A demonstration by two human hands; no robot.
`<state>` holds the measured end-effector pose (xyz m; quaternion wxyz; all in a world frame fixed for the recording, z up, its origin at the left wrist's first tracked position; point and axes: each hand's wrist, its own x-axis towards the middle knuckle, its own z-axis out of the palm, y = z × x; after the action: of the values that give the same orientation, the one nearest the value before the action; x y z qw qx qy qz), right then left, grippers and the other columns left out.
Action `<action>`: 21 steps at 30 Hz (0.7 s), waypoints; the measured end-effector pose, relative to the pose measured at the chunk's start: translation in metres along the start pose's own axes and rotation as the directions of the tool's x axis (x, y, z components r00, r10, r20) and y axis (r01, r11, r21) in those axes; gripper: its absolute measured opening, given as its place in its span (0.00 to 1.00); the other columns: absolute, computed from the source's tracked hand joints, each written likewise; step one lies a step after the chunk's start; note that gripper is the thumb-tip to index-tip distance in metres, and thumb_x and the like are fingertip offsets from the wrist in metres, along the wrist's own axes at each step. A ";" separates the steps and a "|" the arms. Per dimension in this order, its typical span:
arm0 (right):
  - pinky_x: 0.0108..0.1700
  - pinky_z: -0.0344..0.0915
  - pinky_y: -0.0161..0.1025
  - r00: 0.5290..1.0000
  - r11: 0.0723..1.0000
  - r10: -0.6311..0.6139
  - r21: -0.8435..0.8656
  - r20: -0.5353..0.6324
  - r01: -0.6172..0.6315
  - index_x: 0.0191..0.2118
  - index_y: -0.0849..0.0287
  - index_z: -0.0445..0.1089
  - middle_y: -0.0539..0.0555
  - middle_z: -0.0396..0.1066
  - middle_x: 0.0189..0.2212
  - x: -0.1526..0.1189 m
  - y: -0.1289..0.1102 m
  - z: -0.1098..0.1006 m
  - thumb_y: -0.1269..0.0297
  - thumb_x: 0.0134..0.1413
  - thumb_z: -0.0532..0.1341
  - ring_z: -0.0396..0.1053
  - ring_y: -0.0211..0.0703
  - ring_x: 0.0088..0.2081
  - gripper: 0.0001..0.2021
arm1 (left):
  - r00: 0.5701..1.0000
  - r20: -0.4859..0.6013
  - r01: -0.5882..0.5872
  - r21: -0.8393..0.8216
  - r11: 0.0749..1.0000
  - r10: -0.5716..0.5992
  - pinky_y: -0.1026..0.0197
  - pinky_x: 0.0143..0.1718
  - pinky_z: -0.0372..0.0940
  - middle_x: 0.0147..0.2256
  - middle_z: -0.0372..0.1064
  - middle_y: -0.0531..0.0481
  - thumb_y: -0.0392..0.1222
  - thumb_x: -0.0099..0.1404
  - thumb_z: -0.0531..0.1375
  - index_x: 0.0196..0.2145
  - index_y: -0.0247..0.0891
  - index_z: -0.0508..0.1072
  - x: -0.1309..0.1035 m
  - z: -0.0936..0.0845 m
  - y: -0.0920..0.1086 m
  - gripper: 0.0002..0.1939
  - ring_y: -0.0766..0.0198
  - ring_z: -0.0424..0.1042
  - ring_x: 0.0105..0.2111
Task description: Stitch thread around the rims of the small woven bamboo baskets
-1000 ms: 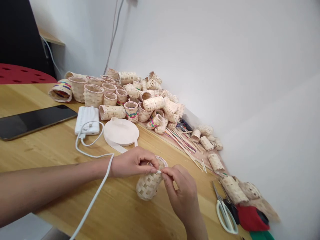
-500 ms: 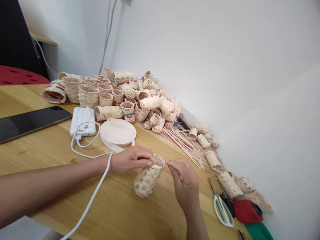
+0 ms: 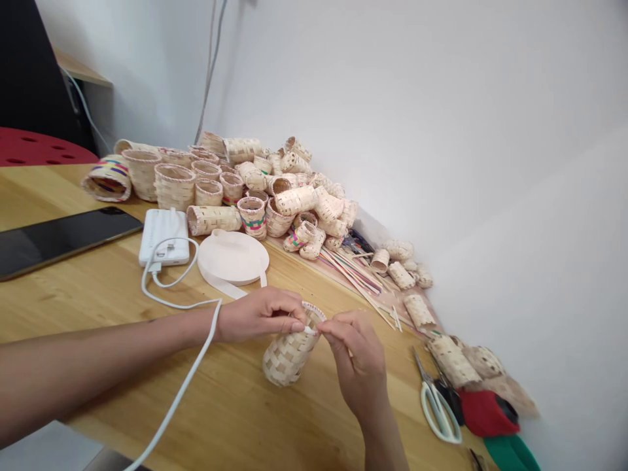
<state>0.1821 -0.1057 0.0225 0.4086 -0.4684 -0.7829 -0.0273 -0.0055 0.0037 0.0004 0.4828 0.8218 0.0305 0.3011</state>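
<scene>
A small woven basket (image 3: 288, 356), made of pale strips, stands tilted on the wooden table (image 3: 220, 418). Part of its rim carries red and white binding; a white band shows along the near edge. My left hand (image 3: 267, 314) pinches the rim from the left, thumb outside and fingers reaching over the opening. At the right side of the rim, the thumb and forefinger of my right hand (image 3: 356, 353) are pressed together on the edge. Whatever fine strand or thread lies between those fingertips is too small to make out.
Behind my hands lie a roll of white tape (image 3: 234, 256), a power bank (image 3: 164, 239) with a white cable, and a phone (image 3: 63, 239). Many woven baskets (image 3: 174, 186) are heaped along the wall. Scissors (image 3: 439, 409) and a red item (image 3: 485, 413) lie at right.
My right hand has moved slightly left, its fingertips now closer to the left hand along the rim. The left hand keeps its pinch, and the basket stays in place.
</scene>
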 end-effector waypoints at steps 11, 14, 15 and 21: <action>0.38 0.61 0.40 0.985 0.995 0.080 -0.079 0.155 -0.069 0.40 0.57 0.68 0.54 0.68 0.33 0.003 -0.007 0.003 0.70 0.65 0.50 0.64 0.43 0.37 0.10 | 0.989 -0.083 0.120 -0.051 0.991 -0.124 0.68 0.30 0.57 0.30 0.66 0.51 0.48 0.66 0.56 0.37 0.33 0.71 -0.001 0.006 0.001 0.14 0.68 0.63 0.29; 0.38 0.62 0.40 0.981 0.993 0.100 -0.084 0.165 -0.087 0.39 0.57 0.69 0.54 0.68 0.33 0.002 -0.007 0.003 0.69 0.65 0.50 0.65 0.43 0.37 0.10 | 0.985 -0.089 0.136 -0.108 0.985 -0.146 0.68 0.29 0.57 0.29 0.65 0.51 0.50 0.65 0.58 0.35 0.32 0.71 -0.001 0.008 0.001 0.15 0.68 0.61 0.28; 0.38 0.62 0.40 0.982 0.993 0.102 -0.074 0.159 -0.091 0.39 0.57 0.69 0.54 0.68 0.33 0.002 -0.006 0.003 0.69 0.65 0.50 0.65 0.43 0.37 0.10 | 0.986 -0.086 0.131 -0.122 0.984 -0.142 0.68 0.28 0.56 0.28 0.65 0.52 0.50 0.65 0.58 0.34 0.32 0.72 -0.001 0.008 0.001 0.16 0.68 0.61 0.28; 0.38 0.63 0.39 0.997 0.997 0.072 -0.009 0.002 -0.072 0.42 0.55 0.70 0.53 0.69 0.33 0.001 0.004 -0.004 0.72 0.62 0.55 0.66 0.42 0.37 0.08 | 0.994 -0.045 0.093 -0.163 0.982 -0.102 0.69 0.30 0.57 0.28 0.65 0.51 0.52 0.65 0.58 0.35 0.32 0.75 0.001 0.003 -0.006 0.17 0.69 0.61 0.28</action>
<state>0.1872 -0.1046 0.0248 0.4062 -0.4981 -0.7659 -0.0155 -0.0021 0.0046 -0.0050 0.5608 0.7693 0.0591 0.3002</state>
